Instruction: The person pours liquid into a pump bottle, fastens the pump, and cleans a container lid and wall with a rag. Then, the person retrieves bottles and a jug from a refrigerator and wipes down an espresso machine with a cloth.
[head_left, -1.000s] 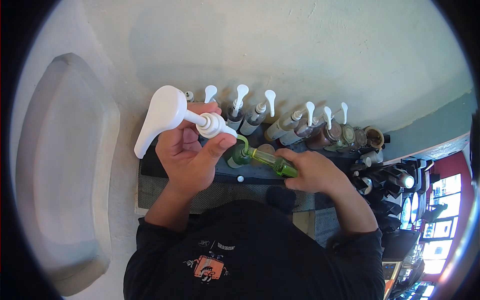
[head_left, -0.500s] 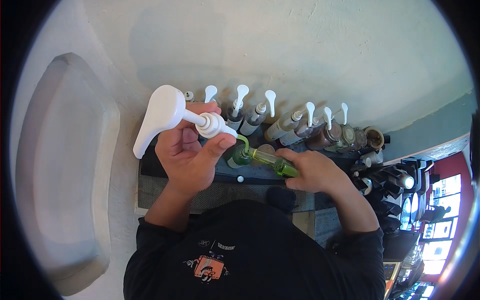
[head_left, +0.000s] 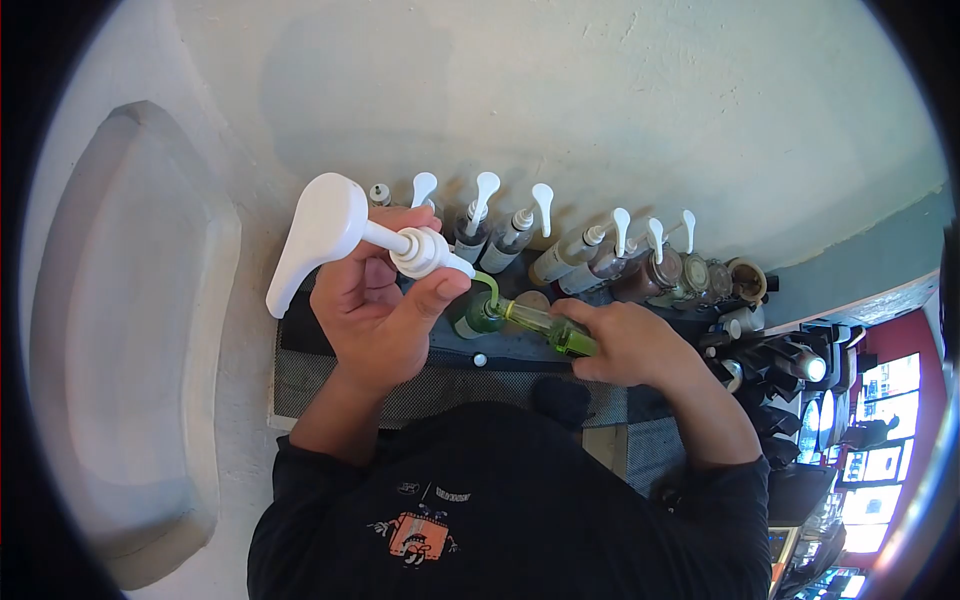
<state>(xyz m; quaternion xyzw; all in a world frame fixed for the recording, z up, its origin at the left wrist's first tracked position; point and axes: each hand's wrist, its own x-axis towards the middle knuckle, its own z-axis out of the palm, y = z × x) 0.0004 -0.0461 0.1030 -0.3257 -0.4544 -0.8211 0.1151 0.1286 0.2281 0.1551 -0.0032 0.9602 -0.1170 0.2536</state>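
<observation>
My left hand (head_left: pixel 385 315) grips a large white pump dispenser (head_left: pixel 330 225) by its collar, between thumb and fingers. A thin green tube (head_left: pixel 490 283) runs from the pump's lower end down to the mouth of an upright green bottle (head_left: pixel 478 318). My right hand (head_left: pixel 625 342) is wrapped round the base of a second green bottle (head_left: pixel 555 328), tilted so that its neck meets the mouth of the upright one. Whether liquid is flowing is too small to tell. A small white cap (head_left: pixel 480 360) lies on the dark surface just in front.
Behind my hands, several pump-topped bottles (head_left: pixel 510 240) stand along the wall, with lidded jars (head_left: pixel 690 275) to their right. A dark mesh mat (head_left: pixel 440 392) covers the near edge. Black equipment (head_left: pixel 790 400) fills the right side. A recessed wall niche (head_left: pixel 140 340) is at left.
The tilted bottle in my right hand has shifted very slightly, and its liquid now sits closer to the base. Both hands keep their grips.
</observation>
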